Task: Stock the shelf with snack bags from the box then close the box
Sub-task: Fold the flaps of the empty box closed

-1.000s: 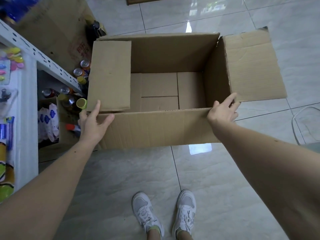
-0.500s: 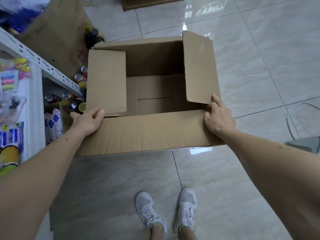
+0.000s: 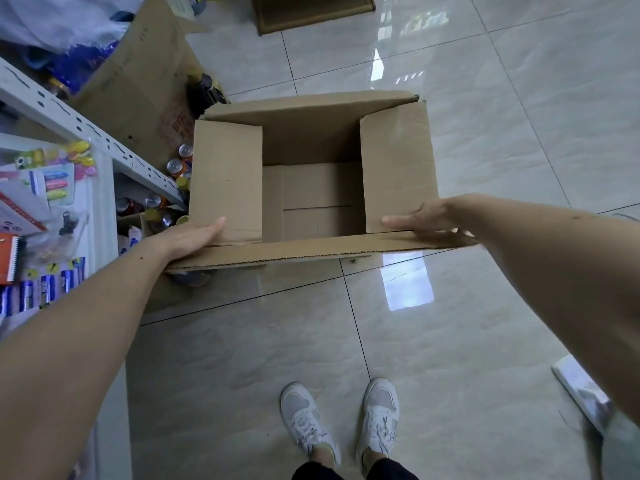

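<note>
Head view: flat-fingered left hand (image 3: 194, 233) and right hand (image 3: 420, 220) press box (image 3: 311, 251) flaps beside cans (image 3: 176, 166).

Open box on the floor ahead of me, shelf to my left, 1 hand on each side flap.

The box (image 3: 311, 188) sits on the floor (image 3: 485, 306) straight ahead, beyond my 2 shoes (image 3: 341, 419). Its left flap (image 3: 225, 181) and right flap (image 3: 398, 171) fold inward over the opening; the near flap (image 3: 311, 252) lies toward me. My left hand (image 3: 192, 235) rests on the left flap's near edge, my right hand (image 3: 420, 220) on the right flap's near edge. The shelf (image 3: 86, 133) stands left of the box, with cans (image 3: 176, 166) on the floor between them. A second cardboard box (image 3: 138, 71) stands behind the shelf, far left.
</note>
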